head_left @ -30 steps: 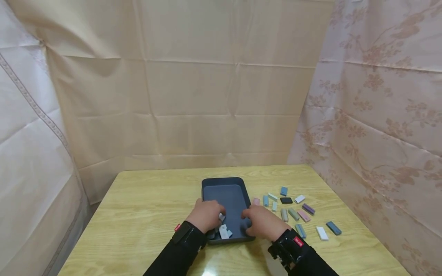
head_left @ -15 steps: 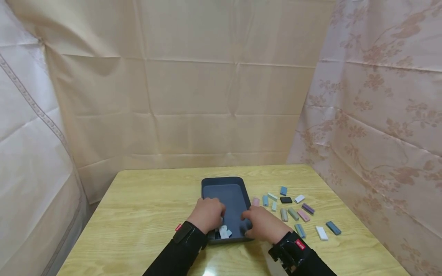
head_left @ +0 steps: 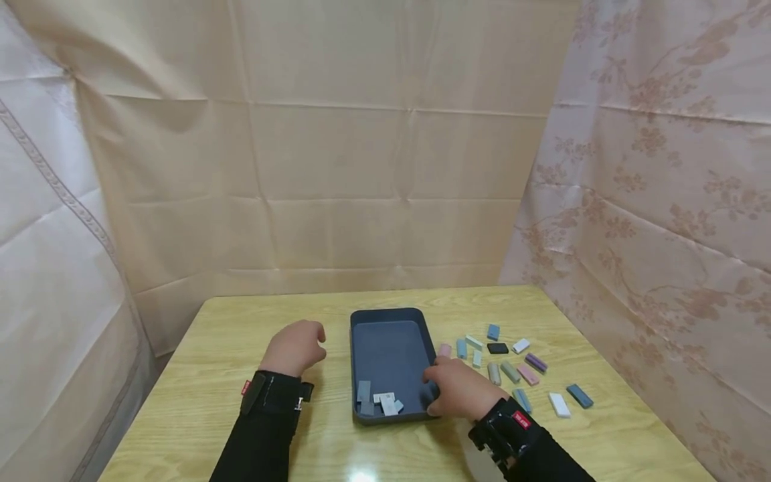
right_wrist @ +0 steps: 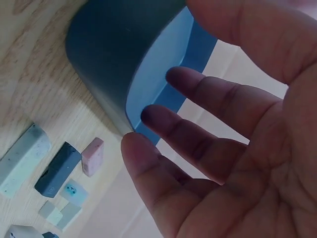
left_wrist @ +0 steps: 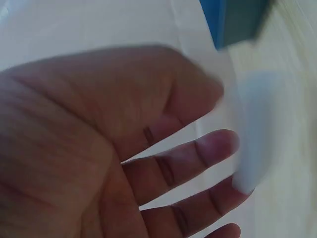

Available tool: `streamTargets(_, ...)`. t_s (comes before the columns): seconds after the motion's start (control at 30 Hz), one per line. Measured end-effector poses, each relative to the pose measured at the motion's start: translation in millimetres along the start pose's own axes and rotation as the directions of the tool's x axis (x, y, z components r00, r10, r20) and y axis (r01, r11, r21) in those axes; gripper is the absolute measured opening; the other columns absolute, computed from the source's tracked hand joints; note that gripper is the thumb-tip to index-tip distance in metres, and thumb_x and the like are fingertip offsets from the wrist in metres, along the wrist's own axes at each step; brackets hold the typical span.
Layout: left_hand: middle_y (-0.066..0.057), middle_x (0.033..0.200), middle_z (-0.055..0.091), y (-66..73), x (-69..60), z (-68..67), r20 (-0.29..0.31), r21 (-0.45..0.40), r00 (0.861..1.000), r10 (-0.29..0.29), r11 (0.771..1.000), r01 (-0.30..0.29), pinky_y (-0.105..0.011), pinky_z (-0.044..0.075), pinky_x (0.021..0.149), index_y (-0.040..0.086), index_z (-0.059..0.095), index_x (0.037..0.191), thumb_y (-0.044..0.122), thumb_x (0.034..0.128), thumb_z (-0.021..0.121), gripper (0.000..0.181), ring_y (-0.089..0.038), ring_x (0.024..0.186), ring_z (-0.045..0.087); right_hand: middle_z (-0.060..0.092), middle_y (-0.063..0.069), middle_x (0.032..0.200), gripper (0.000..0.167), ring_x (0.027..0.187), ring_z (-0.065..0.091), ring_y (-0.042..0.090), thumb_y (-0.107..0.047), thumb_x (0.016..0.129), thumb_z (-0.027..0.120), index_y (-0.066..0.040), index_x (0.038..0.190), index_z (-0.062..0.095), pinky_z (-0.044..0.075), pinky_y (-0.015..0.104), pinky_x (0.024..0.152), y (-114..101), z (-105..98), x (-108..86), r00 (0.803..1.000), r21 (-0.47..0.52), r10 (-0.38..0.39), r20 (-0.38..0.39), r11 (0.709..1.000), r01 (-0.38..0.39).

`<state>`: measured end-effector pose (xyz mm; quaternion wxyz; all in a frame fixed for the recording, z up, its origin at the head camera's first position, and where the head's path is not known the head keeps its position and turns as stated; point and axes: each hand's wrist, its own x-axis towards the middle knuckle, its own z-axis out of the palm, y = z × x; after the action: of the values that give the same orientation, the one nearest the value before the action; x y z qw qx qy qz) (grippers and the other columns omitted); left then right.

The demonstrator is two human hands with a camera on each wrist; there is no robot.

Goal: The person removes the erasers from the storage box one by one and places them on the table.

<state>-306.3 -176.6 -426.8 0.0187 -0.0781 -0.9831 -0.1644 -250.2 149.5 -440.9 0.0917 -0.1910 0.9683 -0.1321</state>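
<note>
A dark blue-grey rectangular tray [head_left: 394,348] stands on the table with several small grey, white and pale blue blocks, such as a white block [head_left: 389,404] and a grey block [head_left: 364,391], at its near left end. My left hand [head_left: 293,349] hovers left of the tray, fingers loosely bent. In the left wrist view they appear to hold nothing; a blurred pale patch [left_wrist: 262,129] by the fingertips is unclear. At the tray's near right side is my right hand [head_left: 464,388], fingers spread by the rim [right_wrist: 163,39]; firm contact cannot be confirmed.
Right of the tray lie several loose blocks, among them a pink block [head_left: 444,350], a black block [head_left: 497,348], a purple block [head_left: 536,363] and a white block [head_left: 559,405]. Light wood table [head_left: 265,314] surrounds them. Cloth hangs behind and at both sides.
My left hand has left the tray's inside and moved left over the table, uncovering the grey and white blocks. The right hand keeps its place by the tray.
</note>
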Motion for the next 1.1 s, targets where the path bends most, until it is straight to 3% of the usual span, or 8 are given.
streamTargets(0.17, -0.004, 0.086, 0.069, -22.4, 0.1, 6.9, 0.054, -0.028, 0.997, -0.046, 0.998, 0.048, -0.039, 0.050, 0.066, 0.005, 0.073, 0.089, 0.003, 0.0844, 0.073, 0.005, -0.020, 0.073, 0.056, 0.069, 0.007, 0.117, 0.048, 0.093, 0.060, 0.018, -0.022, 0.074, 0.094, -0.010, 0.118, 0.078, 0.055, 0.040, 0.081, 0.2, 0.1, -1.0, 1.000, -0.030, -0.030, -0.001, 0.999, 0.030)
streamTargets(0.27, -0.001, 0.072, 0.054, -26.4, -0.3, 12.0, 0.090, -0.050, 0.993, -0.073, 0.996, 0.078, -0.033, 0.037, 0.059, 0.009, 0.066, 0.076, 0.003, 0.0828, 0.074, 0.012, -0.019, 0.066, 0.047, 0.069, 0.008, 0.115, 0.049, 0.092, 0.061, 0.018, -0.020, 0.073, 0.094, -0.009, 0.118, 0.078, 0.055, 0.040, 0.080, 0.2, -0.1, -2.9, 0.999, -0.031, -0.047, -0.016, 0.998, 0.046)
streamTargets(0.47, -0.004, 0.078, 0.065, -27.9, -3.4, 14.1, 0.106, -0.075, 0.988, -0.108, 0.990, 0.116, -0.036, 0.045, 0.061, 0.008, 0.070, 0.081, 0.005, 0.0825, 0.078, 0.008, -0.023, 0.072, 0.057, 0.069, 0.009, 0.115, 0.049, 0.092, 0.061, 0.019, -0.019, 0.073, 0.094, -0.008, 0.118, 0.077, 0.056, 0.042, 0.080, -1.1, -1.4, -5.0, 0.998, -0.026, -0.055, -0.023, 0.998, 0.054)
streamTargets(0.63, -0.005, 0.083, 0.068, -28.4, -1.9, 13.9, 0.095, -0.051, 0.991, -0.099, 0.993, 0.104, -0.038, 0.049, 0.064, 0.006, 0.072, 0.086, 0.006, 0.0838, 0.077, 0.006, -0.024, 0.074, 0.059, 0.069, 0.008, 0.114, 0.049, 0.090, 0.060, 0.019, -0.020, 0.074, 0.094, -0.009, 0.118, 0.077, 0.055, 0.041, 0.079, -1.2, -1.9, -4.6, 0.998, -0.028, -0.055, -0.018, 0.998, 0.055)
streamTargets(0.73, -0.008, 0.095, 0.074, -17.5, 3.5, 13.7, 0.038, -0.012, 0.999, -0.040, 0.999, 0.040, -0.044, 0.056, 0.073, 0.005, 0.076, 0.096, 0.008, 0.0851, 0.078, 0.012, -0.025, 0.084, 0.066, 0.068, 0.008, 0.115, 0.048, 0.091, 0.061, 0.019, -0.020, 0.075, 0.094, -0.010, 0.119, 0.077, 0.055, 0.041, 0.080, -1.1, -2.5, -4.2, 0.999, -0.033, -0.050, -0.015, 0.998, 0.050)
streamTargets(0.83, -0.009, 0.110, 0.078, 7.7, 6.7, 14.5, -0.006, 0.005, 0.997, 0.071, 0.997, -0.071, -0.048, 0.059, 0.086, 0.007, 0.078, 0.108, 0.011, 0.0870, 0.080, 0.021, -0.027, 0.097, 0.071, 0.068, 0.007, 0.117, 0.049, 0.092, 0.060, 0.019, -0.021, 0.076, 0.093, -0.011, 0.120, 0.077, 0.056, 0.042, 0.082, -1.0, -2.9, -3.0, 0.999, -0.039, -0.034, -0.002, 0.999, 0.034)
streamTargets(1.0, -0.008, 0.113, 0.077, 50.8, -1.8, 23.4, 0.026, -0.005, 0.958, 0.286, 0.958, -0.286, -0.045, 0.059, 0.087, 0.012, 0.078, 0.111, 0.008, 0.0870, 0.080, 0.024, -0.025, 0.101, 0.071, 0.069, 0.007, 0.115, 0.049, 0.094, 0.060, 0.019, -0.021, 0.075, 0.093, -0.011, 0.121, 0.077, 0.055, 0.042, 0.084, -1.7, -3.3, -1.3, 0.999, -0.037, -0.036, 0.008, 0.999, 0.036)
streamTargets(1.1, -0.004, 0.112, 0.077, 65.0, -11.5, 30.3, 0.089, 0.012, 0.938, 0.336, 0.941, -0.338, -0.047, 0.059, 0.086, 0.016, 0.080, 0.111, 0.004, 0.0858, 0.078, 0.028, -0.023, 0.099, 0.071, 0.069, 0.006, 0.113, 0.049, 0.094, 0.060, 0.018, -0.020, 0.075, 0.093, -0.010, 0.121, 0.077, 0.055, 0.041, 0.084, -3.0, -2.8, -1.1, 0.999, -0.037, -0.052, 0.008, 0.998, 0.052)
